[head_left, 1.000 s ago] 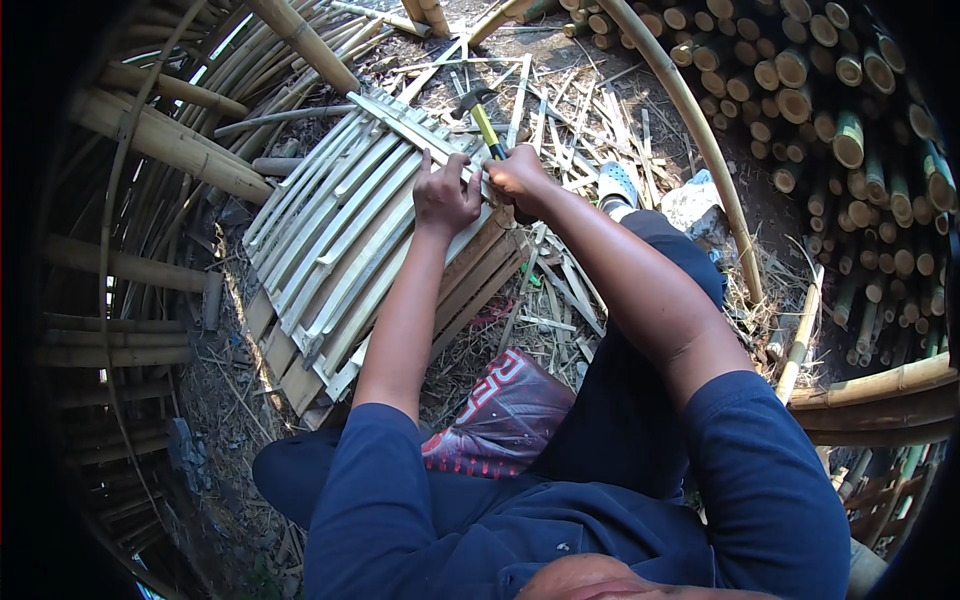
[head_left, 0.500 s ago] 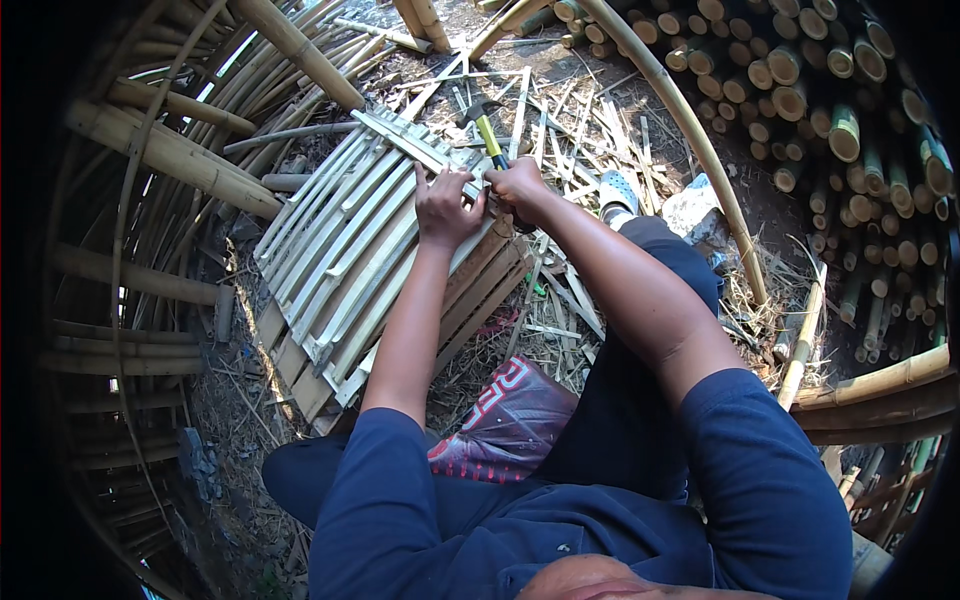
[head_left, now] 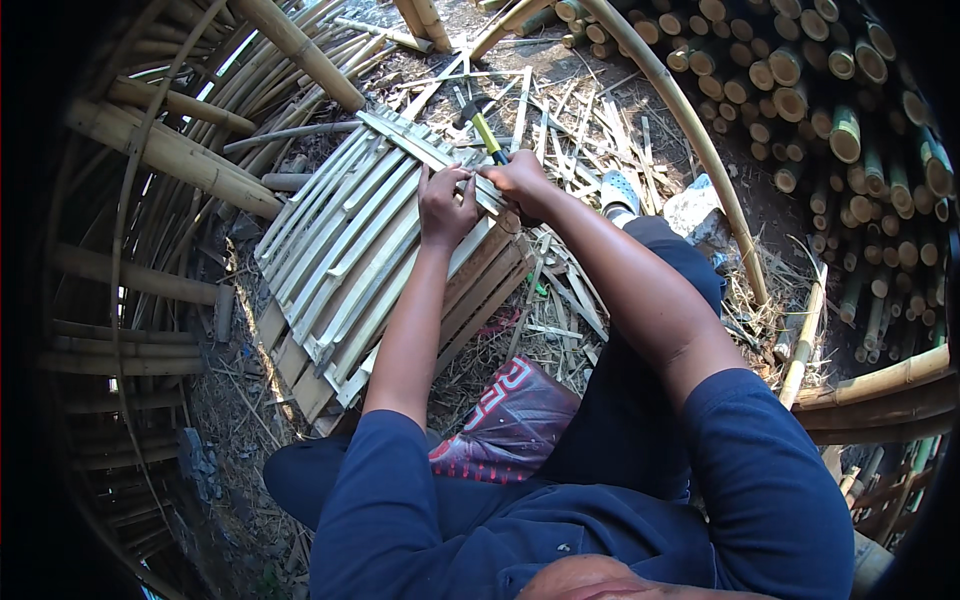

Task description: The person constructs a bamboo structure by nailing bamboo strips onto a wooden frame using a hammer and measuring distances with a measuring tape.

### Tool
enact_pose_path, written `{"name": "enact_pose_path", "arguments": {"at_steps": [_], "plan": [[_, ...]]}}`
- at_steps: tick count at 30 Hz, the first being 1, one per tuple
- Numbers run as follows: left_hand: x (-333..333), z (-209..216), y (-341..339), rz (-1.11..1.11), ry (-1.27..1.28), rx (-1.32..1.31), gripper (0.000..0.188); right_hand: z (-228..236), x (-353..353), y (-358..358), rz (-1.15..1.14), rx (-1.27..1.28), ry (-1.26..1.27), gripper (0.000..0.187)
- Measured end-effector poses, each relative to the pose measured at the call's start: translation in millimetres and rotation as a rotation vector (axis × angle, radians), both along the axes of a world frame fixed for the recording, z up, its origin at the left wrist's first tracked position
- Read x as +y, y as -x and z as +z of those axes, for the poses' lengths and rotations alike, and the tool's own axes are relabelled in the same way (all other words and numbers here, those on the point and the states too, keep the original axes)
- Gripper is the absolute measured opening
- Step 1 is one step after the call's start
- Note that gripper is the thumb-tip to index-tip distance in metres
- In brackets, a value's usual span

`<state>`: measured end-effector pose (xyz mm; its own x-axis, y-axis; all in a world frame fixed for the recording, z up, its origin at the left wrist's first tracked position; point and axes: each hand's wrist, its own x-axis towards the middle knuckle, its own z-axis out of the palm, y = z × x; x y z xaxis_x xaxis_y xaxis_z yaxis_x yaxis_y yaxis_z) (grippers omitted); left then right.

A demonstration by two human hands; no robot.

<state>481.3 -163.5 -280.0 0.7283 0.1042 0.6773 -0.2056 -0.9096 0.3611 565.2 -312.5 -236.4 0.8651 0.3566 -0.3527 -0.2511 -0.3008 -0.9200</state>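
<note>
Over the far right corner of a slatted bamboo panel (head_left: 350, 235), my two hands are close together. My right hand (head_left: 520, 184) is wrapped round a hammer (head_left: 485, 130) with a yellow and dark handle; its black head points away from me. My left hand (head_left: 447, 207) is closed in a pinch beside the right one, and whatever lies between its fingertips is too small to make out. Under both hands runs a pale bamboo crosspiece (head_left: 410, 147), lying across the ends of the slats. The panel rests on a stack of wooden boards (head_left: 480, 275).
Bamboo scraps (head_left: 575, 150) litter the ground beyond the panel. Cut bamboo poles (head_left: 785, 75) are piled at the far right, behind a curved pole (head_left: 690, 130). A bamboo frame (head_left: 170, 150) stands on the left. A printed red and grey cloth (head_left: 515, 415) lies between my legs.
My left hand's fingers have drawn from spread into a pinch, nearer the right hand. My right hand has shifted slightly, still gripping the hammer.
</note>
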Motion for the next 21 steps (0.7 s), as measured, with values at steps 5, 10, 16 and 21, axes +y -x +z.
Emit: {"name": "enact_pose_path", "arguments": {"at_steps": [5,10,16,21], "plan": [[-9,3,0,0.1,0.387,0.039,0.009,11,-24,-13,0.167,-0.166,0.218,0.059],[-4,3,1,0.172,0.208,0.035,0.015,17,-39,-1,0.298,-0.272,0.43,0.078],[-6,1,-2,0.138,0.262,0.079,0.014,6,-43,0,0.303,-0.304,0.485,0.07],[-6,0,-3,0.162,0.245,0.052,0.012,4,-43,-2,0.317,-0.251,0.447,0.064]]}}
